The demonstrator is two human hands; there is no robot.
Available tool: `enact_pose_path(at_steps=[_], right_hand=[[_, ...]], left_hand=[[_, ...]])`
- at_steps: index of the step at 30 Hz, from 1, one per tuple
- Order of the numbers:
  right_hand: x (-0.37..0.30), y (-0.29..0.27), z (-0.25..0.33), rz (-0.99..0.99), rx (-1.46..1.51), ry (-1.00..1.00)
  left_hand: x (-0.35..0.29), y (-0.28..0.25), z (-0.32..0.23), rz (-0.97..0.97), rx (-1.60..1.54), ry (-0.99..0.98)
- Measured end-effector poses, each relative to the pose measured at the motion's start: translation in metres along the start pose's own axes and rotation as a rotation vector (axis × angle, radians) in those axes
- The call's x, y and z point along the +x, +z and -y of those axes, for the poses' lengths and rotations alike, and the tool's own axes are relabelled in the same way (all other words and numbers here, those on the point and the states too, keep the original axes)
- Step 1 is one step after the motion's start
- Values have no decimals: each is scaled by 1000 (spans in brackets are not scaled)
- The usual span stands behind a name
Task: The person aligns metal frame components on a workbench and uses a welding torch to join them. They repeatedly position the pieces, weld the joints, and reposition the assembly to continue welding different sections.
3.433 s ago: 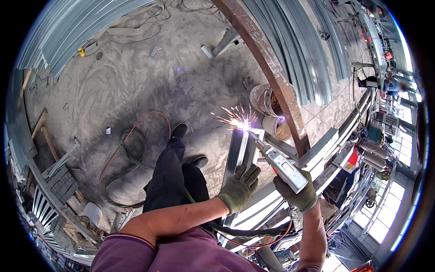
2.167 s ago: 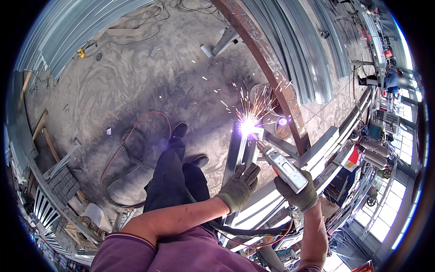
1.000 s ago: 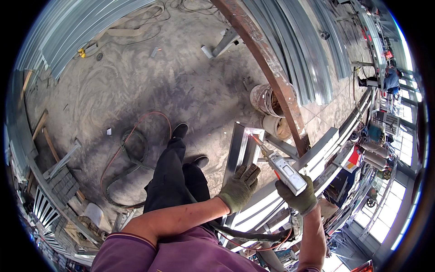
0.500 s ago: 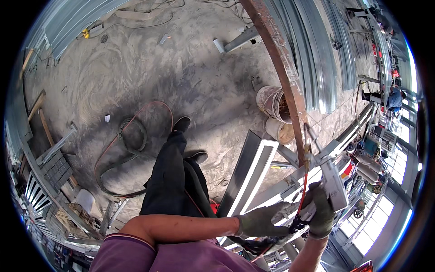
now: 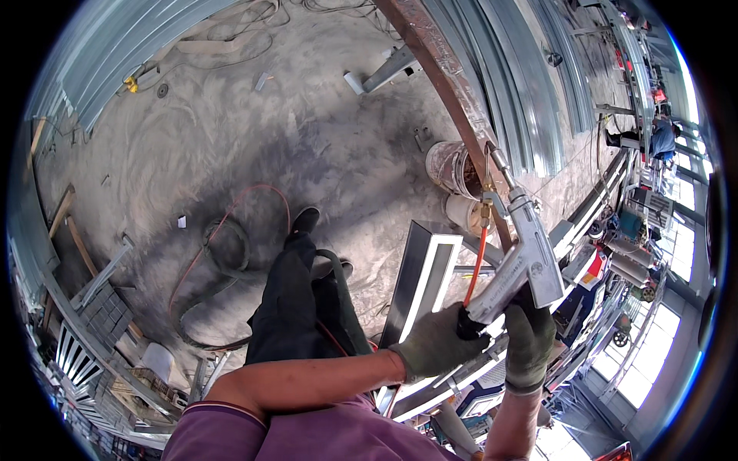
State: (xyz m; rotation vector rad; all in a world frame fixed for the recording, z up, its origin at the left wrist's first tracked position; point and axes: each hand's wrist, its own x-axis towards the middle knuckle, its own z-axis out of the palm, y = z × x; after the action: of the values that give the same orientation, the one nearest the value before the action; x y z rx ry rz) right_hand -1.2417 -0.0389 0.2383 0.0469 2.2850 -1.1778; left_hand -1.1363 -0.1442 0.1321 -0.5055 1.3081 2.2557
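Note:
A silver gun-shaped tool (image 5: 529,244) with a narrow nozzle leans up and to the left in front of me. Gloved in grey-green, my right hand (image 5: 530,346) is closed round the rear of the tool, its fingers partly hidden behind the body. My left hand (image 5: 440,344), in a matching glove, is closed at the black lower end (image 5: 470,326) of the tool's grip; exactly what its fingers wrap is partly hidden. An orange-red hose (image 5: 477,265) runs from a brass fitting (image 5: 487,206) on the tool down to my left hand.
A brown steel beam (image 5: 450,92) crosses beyond the tool, with two dirty buckets (image 5: 450,165) beside it. Grey metal profiles (image 5: 500,84) lie at the right. A dark hose (image 5: 229,265) coils on the floor by my feet. At far right, a person (image 5: 663,138) bends over.
Both hands have brought the tool up and to the left, and its side now faces me. My left hand has closed in at the grip's lower end. The view has shifted slightly.

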Motion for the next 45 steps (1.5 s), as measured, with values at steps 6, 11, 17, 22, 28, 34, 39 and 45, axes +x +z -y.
enact_pose_path(at_steps=[6, 11, 17, 22, 28, 34, 39, 45], right_hand=[[-45, -10, -74, -74, 192, -1], [-71, -16, -76, -313, 362, -38], [-110, -32, -98, -440, 525, -71], [-145, -47, -192, -512, 437, 103], [-213, -46, -386, -637, 10, 591], [-231, -55, -475, -705, -325, 840], [-171, -108, -524, -683, -568, 792], [-135, -141, -648, -651, -534, 790]], left_hand=[[-3, -7, -30, 196, 293, -159], [-17, 15, -45, 402, 301, -217], [-28, 50, -36, 433, 442, -147], [-21, 64, -3, 303, 732, -50], [1, 32, -10, -107, 796, 166], [8, 7, 12, -206, 1016, 225], [-20, -9, 55, -183, 1308, 126], [-10, -5, 67, 76, 1528, 281]])
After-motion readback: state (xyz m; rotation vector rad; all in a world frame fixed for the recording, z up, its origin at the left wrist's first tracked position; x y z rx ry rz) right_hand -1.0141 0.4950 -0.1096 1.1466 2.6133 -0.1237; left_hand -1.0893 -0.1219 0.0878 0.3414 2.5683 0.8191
